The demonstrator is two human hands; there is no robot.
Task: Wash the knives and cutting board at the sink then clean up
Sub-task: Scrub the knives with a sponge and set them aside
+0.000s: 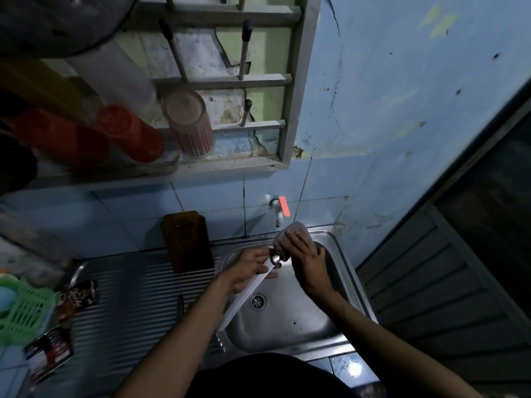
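Over the steel sink [330, 248] my left hand [247, 268] holds a long knife [244, 294] by the blade near its handle, blade pointing down toward me. My right hand [307, 262] presses a pinkish sponge [293, 229] around the knife's handle end. A dark wooden cutting board [186, 242] stands upright against the tiled wall, left of the sink. A second dark knife [180, 304] lies on the ribbed drainboard [138, 297]. The tap [278, 208] with its orange lever sits on the wall above the sink.
A green plastic basket [23, 308] and two printed sachets [77, 294] lie at the drainboard's left. Red cups [129, 133] and a striped glass [189, 124] hang on the wall rack above. A dark louvred door [448, 282] stands to the right.
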